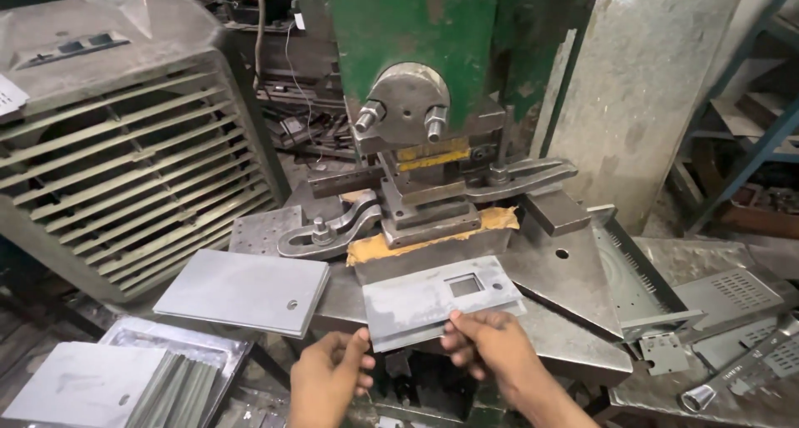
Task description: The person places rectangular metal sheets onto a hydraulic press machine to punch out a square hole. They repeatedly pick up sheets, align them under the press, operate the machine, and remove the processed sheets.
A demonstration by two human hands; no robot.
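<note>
Before the green press (416, 29), both the left hand (329, 378) and right hand (491, 345) pinch a punched metal plate (433, 299).

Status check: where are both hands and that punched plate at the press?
Left hand and right hand pinch punched plate at near edge. Plate lies under press die. Nothing blocking.

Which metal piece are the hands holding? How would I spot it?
Find the big green press in the middle. Just below its die, the left hand and right hand pinch a flat grey sheet. Unlike the sheets stacked at left, it has a rectangular window cut through it.
</note>
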